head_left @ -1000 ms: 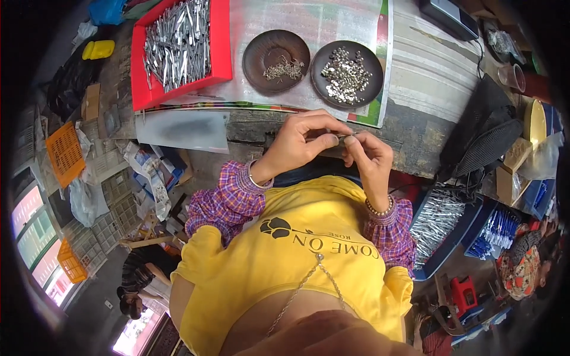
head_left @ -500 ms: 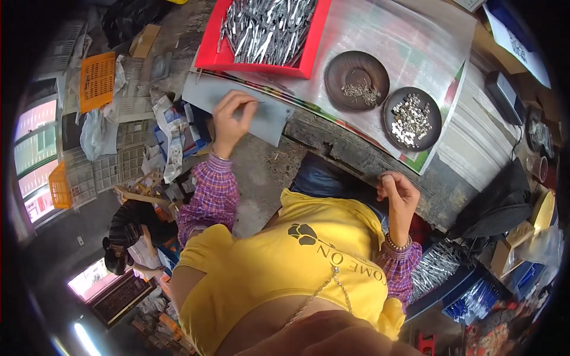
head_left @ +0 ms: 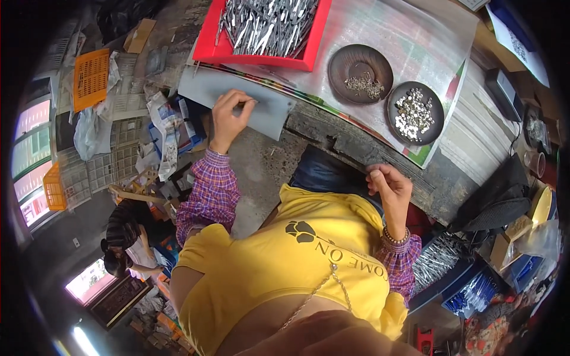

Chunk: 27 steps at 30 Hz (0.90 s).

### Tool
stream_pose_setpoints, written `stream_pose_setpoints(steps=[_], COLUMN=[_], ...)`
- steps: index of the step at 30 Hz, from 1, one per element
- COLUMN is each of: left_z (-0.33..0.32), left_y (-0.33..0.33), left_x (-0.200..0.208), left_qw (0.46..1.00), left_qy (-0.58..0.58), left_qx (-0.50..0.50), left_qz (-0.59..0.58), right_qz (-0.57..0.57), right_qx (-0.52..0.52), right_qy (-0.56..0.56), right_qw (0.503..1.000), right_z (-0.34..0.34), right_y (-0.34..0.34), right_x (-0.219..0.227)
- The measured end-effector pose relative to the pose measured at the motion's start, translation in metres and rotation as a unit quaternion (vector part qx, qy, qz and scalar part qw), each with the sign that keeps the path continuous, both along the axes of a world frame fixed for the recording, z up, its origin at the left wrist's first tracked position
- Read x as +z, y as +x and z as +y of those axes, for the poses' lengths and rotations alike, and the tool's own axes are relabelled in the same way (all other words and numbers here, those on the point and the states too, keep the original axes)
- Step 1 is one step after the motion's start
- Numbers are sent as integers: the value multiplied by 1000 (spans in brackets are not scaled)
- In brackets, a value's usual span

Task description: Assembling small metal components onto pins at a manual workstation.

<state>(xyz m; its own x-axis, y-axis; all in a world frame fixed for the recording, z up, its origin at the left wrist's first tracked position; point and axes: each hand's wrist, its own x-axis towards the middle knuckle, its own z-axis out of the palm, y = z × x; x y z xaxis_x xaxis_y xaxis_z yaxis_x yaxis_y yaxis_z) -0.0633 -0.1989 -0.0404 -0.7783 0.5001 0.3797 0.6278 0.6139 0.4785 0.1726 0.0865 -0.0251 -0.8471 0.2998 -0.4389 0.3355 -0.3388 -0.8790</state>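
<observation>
My left hand is over a grey sheet at the table's near edge. Its thumb and forefinger are pinched together, and anything between them is too small to make out. Lower and to the right, my right hand is held just off the table edge, in front of my body. Thumb and curled fingers meet there, and what they hold, if anything, is hidden. Beyond the hands lie a dark dish of small thin metal pieces and another dark dish of small shiny round pieces.
A red box full of slim metal parts stands at the back of the table. Blue bins of metal parts sit at lower right, by a black bag. Orange crates and another person are at left.
My right hand has moved slightly up and to the left, toward the table edge. My left hand stays over the grey sheet, still pinched. The view has shifted a little.
</observation>
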Motion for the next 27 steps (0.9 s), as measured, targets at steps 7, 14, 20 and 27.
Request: stream_pose_setpoints(steps=[7,14,20,27], left_z=[68,129,160,188], left_y=[38,85,111,146], left_x=[34,33,30,42], left_qw=[861,674,694,807], left_qy=[260,264,191,100], left_qx=[19,-178,-233,-252], left_qz=[-436,-666,-654,-525], right_qz=[37,121,143,162], right_qx=[-4,-46,-117,-192], right_qy=[38,191,297,268], right_qw=[999,973,937,930], right_z=[-8,-9,1,14], right_y=[-4,-7,10,40], right_x=[10,8,7,-3])
